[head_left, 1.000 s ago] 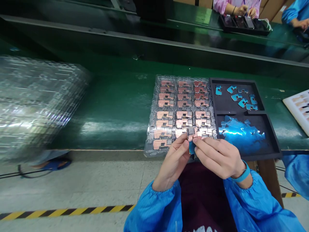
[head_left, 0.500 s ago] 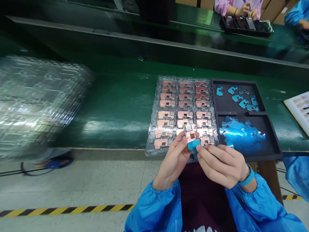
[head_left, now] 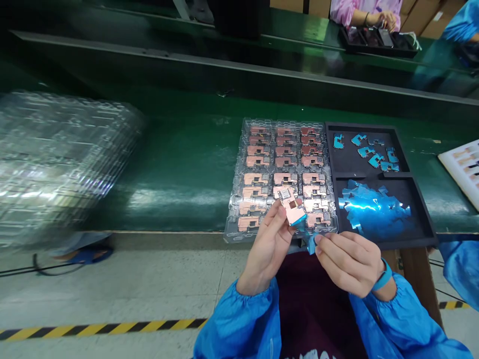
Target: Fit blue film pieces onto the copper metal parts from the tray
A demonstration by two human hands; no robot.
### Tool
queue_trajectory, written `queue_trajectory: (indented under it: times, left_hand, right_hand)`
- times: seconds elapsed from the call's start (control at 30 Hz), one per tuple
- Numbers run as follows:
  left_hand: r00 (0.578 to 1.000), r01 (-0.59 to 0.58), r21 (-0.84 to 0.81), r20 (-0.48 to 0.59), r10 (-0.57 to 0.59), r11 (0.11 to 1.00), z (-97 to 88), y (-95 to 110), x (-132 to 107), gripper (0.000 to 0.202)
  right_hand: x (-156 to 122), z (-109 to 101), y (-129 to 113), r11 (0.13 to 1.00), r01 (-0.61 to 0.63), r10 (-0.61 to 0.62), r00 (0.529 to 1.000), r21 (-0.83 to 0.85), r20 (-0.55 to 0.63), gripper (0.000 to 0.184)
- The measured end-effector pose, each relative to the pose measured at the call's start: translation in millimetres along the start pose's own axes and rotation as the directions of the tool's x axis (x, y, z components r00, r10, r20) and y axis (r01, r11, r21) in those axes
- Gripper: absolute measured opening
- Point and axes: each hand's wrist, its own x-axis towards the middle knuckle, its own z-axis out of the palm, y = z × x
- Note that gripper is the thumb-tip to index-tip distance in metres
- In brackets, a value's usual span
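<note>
My left hand (head_left: 267, 244) pinches a copper-coloured circuit board (head_left: 294, 211) by its edges, tilted above the near edge of a clear plastic tray (head_left: 232, 219). Blue protective film (head_left: 311, 243) hangs at the lower end of this board, and my right hand (head_left: 350, 262) grips its loose end between thumb and fingertips. Most of the board's copper face shows bare. Rows of similar boards (head_left: 254, 192) lie in the clear tray's pockets. Whether the film still touches the board's lower edge is hard to make out.
Right of the clear tray is a black two-part tray (head_left: 385, 175): blue-covered boards (head_left: 376, 159) behind, a pile of peeled blue film (head_left: 374, 207) in front. Stacked clear trays (head_left: 56, 164) stand left, blurred. A white tray (head_left: 464, 167) sits far right. Across the bench, a person's hand (head_left: 387, 21) works.
My right hand has pulled the blue film down and right, baring the board's copper face. My left hand has tilted the board slightly and stayed nearly in place.
</note>
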Motion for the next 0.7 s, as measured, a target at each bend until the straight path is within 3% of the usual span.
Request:
queue_trajectory:
  times: [0.1, 0.17, 0.23, 0.3, 0.37, 0.4, 0.47, 0.53, 0.57, 0.63, 0.7]
  left_hand:
    - [0.999, -0.026, -0.006, -0.039, 0.025, 1.0, -0.4, 0.4, 2.3, 0.025]
    - [0.997, -0.049, 0.008, -0.065, 0.05, 0.999, -1.6, 0.3, 4.2, 0.025]
    - [0.994, -0.075, 0.029, -0.078, 0.077, 0.997, -2.2, 0.2, 4.9, 0.024]
    - [0.991, -0.101, 0.052, -0.086, 0.105, 0.994, -1.7, 0.0, 4.3, 0.025]
    - [0.988, -0.119, 0.091, -0.09, 0.127, 0.989, -0.3, -0.8, 3.2, 0.029]
    - [0.986, -0.126, 0.117, -0.093, 0.137, 0.985, 0.6, -1.6, 2.8, 0.032]
    - [0.982, -0.136, 0.172, -0.106, 0.155, 0.976, 2.2, -4.3, 2.5, 0.039]
    - [0.978, -0.142, 0.217, -0.122, 0.172, 0.966, 4.2, -8.1, 2.4, 0.043]
    - [0.976, -0.146, 0.235, -0.126, 0.179, 0.961, 5.4, -10.3, 2.3, 0.044]
    - [0.974, -0.156, 0.264, -0.121, 0.193, 0.952, 8.6, -14.6, 1.6, 0.045]
    - [0.972, -0.175, 0.289, -0.103, 0.213, 0.941, 11.9, -18.6, 0.3, 0.046]
  right_hand:
    - [-18.1, -5.6, -6.8, 0.989, -0.136, 0.139, 0.99, 0.06, -0.039, 0.02]
    - [-34.1, -8.3, -6.2, 0.944, -0.322, 0.326, 0.944, 0.068, -0.057, 0.023]
    - [-52.5, -9.2, 3.7, 0.825, -0.565, 0.556, 0.814, -0.006, -0.17, 0.023]
    - [-73.2, -9.7, 23.2, 0.619, -0.782, 0.734, 0.608, -0.072, -0.303, 0.016]
    - [-94.1, -11.7, 46.8, 0.408, -0.903, 0.848, 0.43, -0.136, -0.309, 0.018]
    - [-102.6, -13.2, 57.3, 0.347, -0.918, 0.885, 0.388, -0.193, -0.257, 0.023]
    - [-110.3, -16.1, 69.4, 0.311, -0.889, 0.914, 0.376, -0.335, -0.152, 0.033]
    - [-100.7, -16.2, 64.6, 0.337, -0.863, 0.906, 0.406, -0.376, -0.12, 0.038]
    - [-89.5, -14.6, 55.8, 0.366, -0.876, 0.902, 0.417, -0.313, -0.113, 0.038]
    - [-59.3, -6.9, 30.3, 0.421, -0.907, 0.906, 0.422, -0.033, -0.042, 0.034]
    - [-29.0, 6.2, 4.1, 0.357, -0.888, 0.896, 0.413, 0.288, 0.164, 0.031]
